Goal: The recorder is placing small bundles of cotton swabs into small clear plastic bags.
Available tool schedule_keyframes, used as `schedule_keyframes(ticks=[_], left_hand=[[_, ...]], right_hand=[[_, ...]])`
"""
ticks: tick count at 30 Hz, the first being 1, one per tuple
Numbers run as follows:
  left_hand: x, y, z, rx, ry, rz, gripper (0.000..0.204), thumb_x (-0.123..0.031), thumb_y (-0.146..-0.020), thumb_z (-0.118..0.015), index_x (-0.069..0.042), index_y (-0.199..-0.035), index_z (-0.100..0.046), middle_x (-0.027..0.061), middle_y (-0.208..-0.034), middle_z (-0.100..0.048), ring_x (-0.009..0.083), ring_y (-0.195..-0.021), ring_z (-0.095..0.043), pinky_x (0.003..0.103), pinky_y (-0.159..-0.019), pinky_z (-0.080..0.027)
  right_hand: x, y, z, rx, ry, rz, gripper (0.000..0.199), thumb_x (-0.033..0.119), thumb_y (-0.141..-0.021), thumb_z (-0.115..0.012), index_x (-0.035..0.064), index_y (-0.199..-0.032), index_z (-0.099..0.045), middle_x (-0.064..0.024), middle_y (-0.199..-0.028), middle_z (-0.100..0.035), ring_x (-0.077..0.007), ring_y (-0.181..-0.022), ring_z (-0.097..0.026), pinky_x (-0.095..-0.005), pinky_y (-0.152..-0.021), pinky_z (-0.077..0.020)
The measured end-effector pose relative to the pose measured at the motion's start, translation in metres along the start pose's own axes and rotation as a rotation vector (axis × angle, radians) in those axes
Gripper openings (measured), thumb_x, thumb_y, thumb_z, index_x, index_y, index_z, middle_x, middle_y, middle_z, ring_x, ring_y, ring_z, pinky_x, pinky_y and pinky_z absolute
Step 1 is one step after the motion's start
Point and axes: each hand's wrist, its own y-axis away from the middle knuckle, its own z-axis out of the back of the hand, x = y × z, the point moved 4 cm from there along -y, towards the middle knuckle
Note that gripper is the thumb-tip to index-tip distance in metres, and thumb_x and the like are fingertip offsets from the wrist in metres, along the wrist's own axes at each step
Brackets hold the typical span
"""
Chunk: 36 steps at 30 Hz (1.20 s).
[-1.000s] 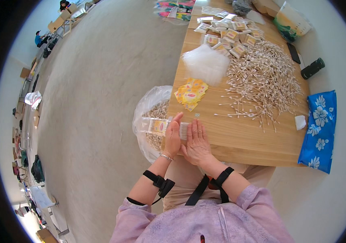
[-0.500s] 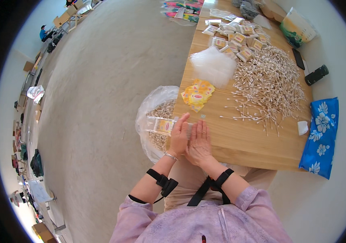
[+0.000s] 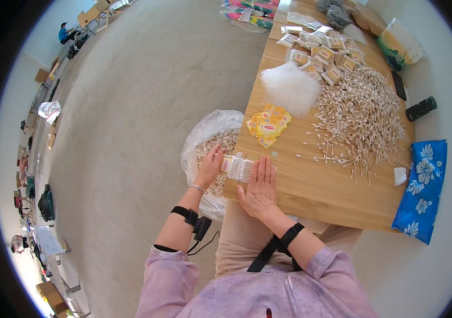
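On my feed the swab packet (image 3: 240, 168) crosses the left edge of the table (image 3: 316, 185), long axis left to right. The left hand (image 3: 210, 168) half-curls at its outer end, hold unclear; the right hand (image 3: 260, 186) lies flat, gripping nothing.

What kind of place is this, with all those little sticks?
It looks like a packing workshop, though I can't be certain: a big heap of cotton swabs, a pile of small packets and a stack of clear bags share one wooden table.
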Motion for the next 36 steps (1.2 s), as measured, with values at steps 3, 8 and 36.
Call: schedule_keyframes(ticks=[3,8,36], left_hand=[[0.006,-0.002,-0.006,0.096,0.315,0.114,0.048,-0.030,-0.101,-0.039,0.003,-0.136,-0.039,0.0150,-0.130,-0.052,0.0198,-0.121,-0.049,0.031,-0.101,-0.040],[0.008,-0.001,-0.002,0.114,0.508,0.094,0.045,-0.028,-0.101,-0.039,0.003,-0.132,-0.044,0.0140,-0.126,-0.056,0.0187,-0.116,-0.053,0.029,-0.096,-0.044],[-0.024,0.011,0.006,0.121,0.376,-0.043,0.054,-0.041,-0.101,-0.029,-0.001,-0.136,-0.042,0.0129,-0.136,-0.048,0.0211,-0.126,-0.043,0.034,-0.107,-0.032]], right_hand=[[0.005,-0.005,-0.006,0.058,-0.035,0.006,0.092,0.042,-0.083,-0.055,-0.0126,-0.141,-0.010,-0.0301,-0.149,-0.009,-0.0422,-0.141,-0.002,-0.0485,-0.115,-0.0027],[0.022,-0.012,-0.011,0.019,-0.036,0.014,0.091,0.041,-0.083,-0.055,-0.0134,-0.141,-0.010,-0.0305,-0.149,-0.009,-0.0425,-0.141,-0.001,-0.0482,-0.115,-0.0023],[0.015,-0.042,-0.006,-0.424,-1.043,-0.074,0.056,0.031,-0.097,-0.033,-0.0069,-0.138,-0.029,-0.0225,-0.150,-0.023,-0.0328,-0.142,-0.016,-0.0389,-0.114,-0.0116]])
